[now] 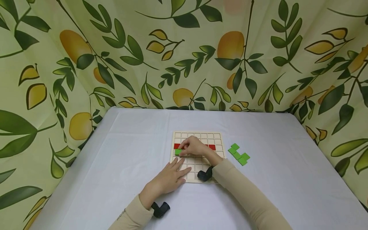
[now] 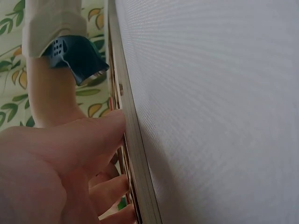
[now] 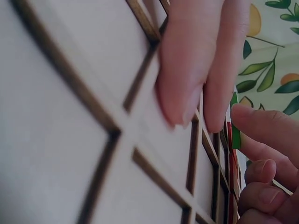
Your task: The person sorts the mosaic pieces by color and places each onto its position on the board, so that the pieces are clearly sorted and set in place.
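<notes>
A pale wooden grid board (image 1: 191,176) lies on the table, its squares divided by dark grooves. My right hand (image 1: 195,147) is over the board and pinches a green square tile (image 1: 178,152) at the grid's left side. In the right wrist view, the thumb and index finger meet at that green tile (image 3: 235,122), seen edge-on. Red tiles (image 1: 212,147) sit in the row just behind, partly covered by the hand. My left hand (image 1: 170,177) rests with spread fingers on the board's near left corner; its thumb (image 2: 100,133) touches the wooden edge (image 2: 135,158).
Several loose green tiles (image 1: 237,155) lie on the white tablecloth (image 1: 129,143) right of the board. Black wrist devices (image 1: 205,174) are on both wrists. A leaf-and-fruit patterned curtain (image 1: 184,64) encloses the table's back and sides.
</notes>
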Demonstrator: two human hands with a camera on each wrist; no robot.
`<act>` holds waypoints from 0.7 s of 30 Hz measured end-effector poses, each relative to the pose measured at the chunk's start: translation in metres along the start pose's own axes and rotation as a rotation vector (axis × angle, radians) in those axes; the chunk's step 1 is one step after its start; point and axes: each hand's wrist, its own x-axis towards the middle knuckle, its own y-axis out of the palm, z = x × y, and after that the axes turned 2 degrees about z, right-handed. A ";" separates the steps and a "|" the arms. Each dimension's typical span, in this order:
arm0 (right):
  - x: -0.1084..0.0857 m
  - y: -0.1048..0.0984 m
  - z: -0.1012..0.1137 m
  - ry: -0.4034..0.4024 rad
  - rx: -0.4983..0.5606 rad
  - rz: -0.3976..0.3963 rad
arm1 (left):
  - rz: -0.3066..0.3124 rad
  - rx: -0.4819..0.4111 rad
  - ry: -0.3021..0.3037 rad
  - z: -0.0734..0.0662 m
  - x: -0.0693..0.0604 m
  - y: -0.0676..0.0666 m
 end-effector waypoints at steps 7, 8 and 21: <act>0.003 0.002 0.002 -0.001 -0.030 -0.013 | -0.003 0.011 0.004 0.001 0.000 0.000; 0.003 0.003 0.003 -0.004 -0.037 -0.014 | -0.004 0.009 0.006 0.000 0.000 0.000; 0.005 0.008 0.005 0.018 -0.088 -0.042 | -0.003 -0.002 0.009 -0.001 0.000 -0.001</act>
